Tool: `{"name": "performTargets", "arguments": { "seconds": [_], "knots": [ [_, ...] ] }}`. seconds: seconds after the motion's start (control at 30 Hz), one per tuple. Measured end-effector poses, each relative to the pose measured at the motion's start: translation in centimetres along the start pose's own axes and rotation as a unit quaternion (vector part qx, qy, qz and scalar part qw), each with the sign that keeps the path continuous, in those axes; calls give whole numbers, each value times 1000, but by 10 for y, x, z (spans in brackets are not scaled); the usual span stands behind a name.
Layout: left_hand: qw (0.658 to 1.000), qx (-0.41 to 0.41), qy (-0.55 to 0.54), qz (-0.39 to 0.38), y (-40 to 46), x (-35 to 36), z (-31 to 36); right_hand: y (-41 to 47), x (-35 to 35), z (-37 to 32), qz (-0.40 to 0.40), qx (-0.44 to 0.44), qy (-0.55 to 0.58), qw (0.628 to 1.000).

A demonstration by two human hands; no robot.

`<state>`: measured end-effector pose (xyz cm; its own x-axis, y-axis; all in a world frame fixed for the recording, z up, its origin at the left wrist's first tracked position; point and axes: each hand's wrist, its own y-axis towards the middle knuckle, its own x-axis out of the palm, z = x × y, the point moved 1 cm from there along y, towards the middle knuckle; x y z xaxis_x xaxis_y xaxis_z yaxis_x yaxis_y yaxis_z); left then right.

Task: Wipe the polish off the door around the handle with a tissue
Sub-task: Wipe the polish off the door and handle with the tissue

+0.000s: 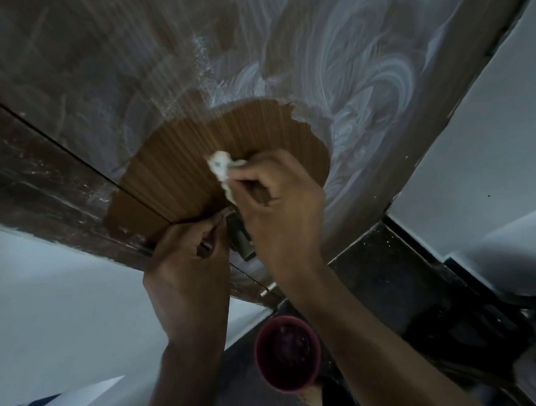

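Maroon round cup [287,354] below, left hand [186,267] gripping metal handle [240,237], right hand [279,208] pinching crumpled white tissue [223,168] against ribbed brown door [179,173], swirled white polish [363,85] around.

— Where is the tissue [221,167] sitting?
— It is lying against the door [173,176], at the fingertips of the right hand [279,202].
— And the handle [240,234]?
— It is sitting between the two hands, just right of the left hand [186,267].
— Anything below?
— A cup [287,352] is standing on the floor [387,289], beneath and between the forearms.

A maroon bowl [287,354] sits on the dark speckled floor [396,286] beside white walls [479,138].
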<state>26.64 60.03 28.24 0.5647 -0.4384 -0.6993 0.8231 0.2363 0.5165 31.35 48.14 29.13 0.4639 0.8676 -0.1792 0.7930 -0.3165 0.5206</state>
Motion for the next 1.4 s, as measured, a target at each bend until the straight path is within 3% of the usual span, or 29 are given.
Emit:
{"name": "performTargets", "arguments": {
  "seconds": [0.07,0.13,0.23,0.3,0.4,0.5,0.6,0.73,0.8,0.97,1.13,1.27,1.4],
  "knots": [
    [1000,-4,-5,-5,-1,0,0,4,2,-7,-12,-66,3,998],
    [1000,6,-1,3,-1,-1,1,8,-7,6,-15,-52,-7,998],
    [1000,17,-3,15,-1,0,2,11,-31,46,3,138,-19,990],
    [1000,12,-6,16,-2,0,2,8,-37,67,-39,269,-49,961],
    [1000,1,-7,13,-2,-1,1,3,-30,73,-87,366,-20,926],
    [1000,5,5,13,-2,0,2,8,-22,53,-98,358,10,929],
    [1000,7,12,17,-3,0,2,2,-10,25,-130,287,36,948],
    [1000,6,3,13,-3,0,2,-3,-7,29,-138,231,-78,960],
    [1000,7,5,17,-3,1,2,4,-16,45,-155,253,-146,944],
    [1000,-4,-8,22,-4,3,2,25,-26,74,-248,351,-104,897],
    [998,-39,-32,24,-11,5,0,31,-33,78,-301,528,82,790],
    [998,-43,-30,28,-11,7,-1,37,-28,69,-300,498,187,792],
    [999,-34,-22,30,-13,8,-3,31,-22,77,-299,486,128,811]
  ]
}}
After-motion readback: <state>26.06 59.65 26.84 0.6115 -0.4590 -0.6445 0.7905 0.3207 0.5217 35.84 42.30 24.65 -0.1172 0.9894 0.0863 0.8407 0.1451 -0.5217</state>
